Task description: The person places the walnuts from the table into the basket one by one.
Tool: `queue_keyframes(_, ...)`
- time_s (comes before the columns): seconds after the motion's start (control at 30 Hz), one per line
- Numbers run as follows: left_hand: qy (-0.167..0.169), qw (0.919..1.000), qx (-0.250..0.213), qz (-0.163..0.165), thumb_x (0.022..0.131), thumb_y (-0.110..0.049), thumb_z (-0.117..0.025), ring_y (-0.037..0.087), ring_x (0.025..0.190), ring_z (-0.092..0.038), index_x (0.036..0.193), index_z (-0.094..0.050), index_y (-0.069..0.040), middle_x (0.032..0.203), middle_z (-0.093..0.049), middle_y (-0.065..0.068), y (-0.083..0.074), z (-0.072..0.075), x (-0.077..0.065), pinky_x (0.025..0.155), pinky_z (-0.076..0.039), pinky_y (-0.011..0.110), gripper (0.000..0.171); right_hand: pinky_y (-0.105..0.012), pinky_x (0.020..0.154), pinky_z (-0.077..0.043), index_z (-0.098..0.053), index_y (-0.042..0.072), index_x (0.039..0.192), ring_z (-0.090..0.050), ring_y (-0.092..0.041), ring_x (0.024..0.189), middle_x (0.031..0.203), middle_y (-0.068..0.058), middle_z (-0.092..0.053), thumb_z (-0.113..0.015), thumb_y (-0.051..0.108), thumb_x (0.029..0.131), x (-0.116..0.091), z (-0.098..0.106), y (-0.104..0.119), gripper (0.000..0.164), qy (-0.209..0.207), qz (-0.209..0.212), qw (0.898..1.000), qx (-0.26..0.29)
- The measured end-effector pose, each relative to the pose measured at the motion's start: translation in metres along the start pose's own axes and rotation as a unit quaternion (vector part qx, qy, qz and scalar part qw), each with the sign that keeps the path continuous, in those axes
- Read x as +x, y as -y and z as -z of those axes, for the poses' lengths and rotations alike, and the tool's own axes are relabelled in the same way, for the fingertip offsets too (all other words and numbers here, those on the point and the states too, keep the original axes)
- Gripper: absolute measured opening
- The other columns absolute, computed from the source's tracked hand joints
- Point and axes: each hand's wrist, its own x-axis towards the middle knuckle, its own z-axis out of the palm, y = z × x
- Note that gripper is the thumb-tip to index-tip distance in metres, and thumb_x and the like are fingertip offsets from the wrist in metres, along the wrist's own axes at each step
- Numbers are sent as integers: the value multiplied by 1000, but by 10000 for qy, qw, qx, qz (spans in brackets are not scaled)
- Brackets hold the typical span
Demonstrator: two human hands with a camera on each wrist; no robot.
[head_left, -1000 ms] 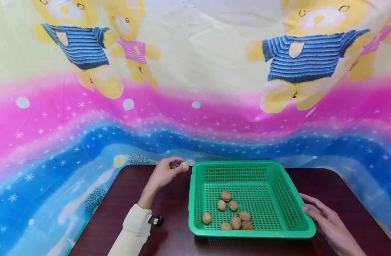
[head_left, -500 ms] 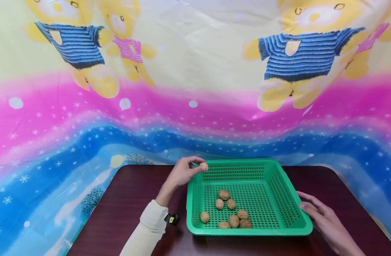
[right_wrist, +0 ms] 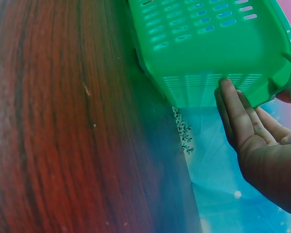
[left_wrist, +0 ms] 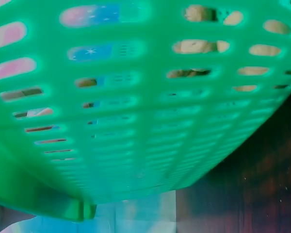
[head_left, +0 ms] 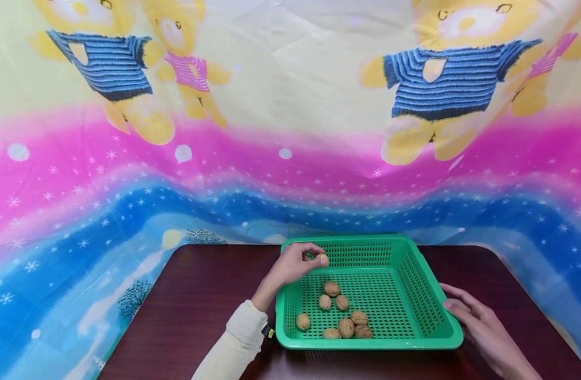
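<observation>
A walnut [head_left: 322,260] is pinched between the thumb and fingertips of my left hand [head_left: 292,264], above the back left of a green plastic basket [head_left: 366,344]. Several walnuts [head_left: 346,328] lie on the slotted basket floor, mostly toward its front left. At the basket's right side is my right hand [head_left: 480,322], thumb at the rim. The right wrist view shows its straight fingers [right_wrist: 237,114] against the outer wall. Through the slots in the left wrist view, walnuts [left_wrist: 198,46] show in part, while my left hand is out of that view.
The basket stands on a dark reddish-brown wooden table [head_left: 214,285]. Behind the table hangs a cloth [head_left: 290,105] printed with bears and snowflakes. A small black device [head_left: 268,331] sits at my left cuff, close to the basket's left rim.
My left hand has carried the walnut rightward, from beyond the basket's left rim to over its inside. My right hand stays at the basket's right side, and the walnuts inside lie as before.
</observation>
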Motion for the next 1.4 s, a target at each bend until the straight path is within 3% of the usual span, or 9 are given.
queue_keyframes(0.23, 0, 9999, 104, -74, 104, -37, -73, 21, 70, -70, 130, -77, -18, 124, -74, 3, 3, -2, -2, 62, -52, 30, 33, -38, 89, -63, -19, 14, 172, -73, -1, 111, 121, 24, -70, -45, 44, 117, 0, 0, 1, 68, -7, -108, 9999, -35)
queue_keyframes(0.43, 105, 9995, 263, -114, 103, -36, -74, 14, 60, -60, 129, -77, -16, 111, -76, 3, 6, -2, -2, 58, -45, 28, 33, -41, 89, -64, -18, 15, 172, -74, -4, 111, 122, 23, -71, -44, 44, 117, 0, 0, 0, 68, 65, -128, 9999, 54)
queue_keyframes(0.67, 331, 9940, 1008, -270, 103, -36, -74, 6, 59, -57, 125, -79, -16, 120, -77, 2, 7, -4, -1, 60, -47, 24, 30, -41, 88, -64, -19, 15, 172, -74, -6, 112, 123, 24, -72, -42, 39, 118, 0, 0, -1, 63, 133, 88, 9999, 65)
queue_keyframes(1.1, 407, 9896, 1356, -250, 103, -32, -76, 6, 53, -42, 123, -80, -14, 112, -80, 0, 2, -4, -4, 59, -41, 22, 28, -41, 90, -64, -16, 15, 173, -74, -7, 113, 125, 19, -71, -43, 44, 117, -2, -1, 0, 68, 104, -98, 9999, 42)
queue_keyframes(1.23, 472, 9871, 1501, -282, 102, -31, -77, 3, 58, -50, 123, -80, -14, 114, -80, 2, 2, -4, -4, 64, -45, 22, 27, -42, 90, -64, -15, 14, 173, -74, -8, 113, 125, 18, -71, -43, 43, 117, -2, -1, 1, 68, 98, -90, 9999, 51)
queue_keyframes(1.4, 439, 9878, 1481, -203, 101, -32, -78, -1, 74, -64, 126, -78, -16, 118, -80, 5, 4, -5, -4, 71, -53, 24, 30, -40, 91, -64, -15, 14, 173, -74, -7, 113, 124, 18, -71, -42, 43, 117, -2, -1, 1, 68, 120, -81, 9999, 35)
